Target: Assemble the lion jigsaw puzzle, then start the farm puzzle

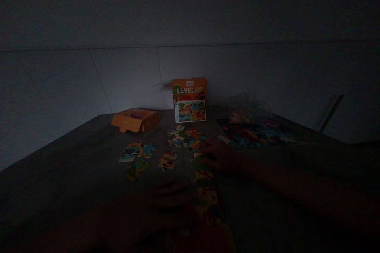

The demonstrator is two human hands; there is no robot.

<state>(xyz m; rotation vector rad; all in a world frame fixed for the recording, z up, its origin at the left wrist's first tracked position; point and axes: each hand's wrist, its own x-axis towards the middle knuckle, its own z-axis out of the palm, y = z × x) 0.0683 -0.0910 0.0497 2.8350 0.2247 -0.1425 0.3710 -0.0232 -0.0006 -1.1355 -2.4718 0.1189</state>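
Observation:
The view is very dark. A joined strip of jigsaw puzzle (pixel 206 193) with trees on yellow runs toward me, its near end reddish and dim. My right hand (pixel 221 156) is at the strip's far end, fingers bent over a puzzle piece (pixel 197 158) there and partly hiding it. Along the strip's left side lies my left hand (pixel 170 199), fingers stretched out and apart, with nothing visible in them. Loose puzzle pieces (pixel 168 160) lie ahead of my left hand, with more pieces (pixel 130 152) to the left and a cluster (pixel 185 138) farther back.
An orange "LEVEL UP!" box (pixel 190 87) stands at the back against the wall, a picture card (pixel 190 111) leaning on it. An opened orange box (pixel 135 118) lies back left. Back right are a dark, colourful puzzle (pixel 261 134) and a crumpled clear plastic bag (pixel 247 108).

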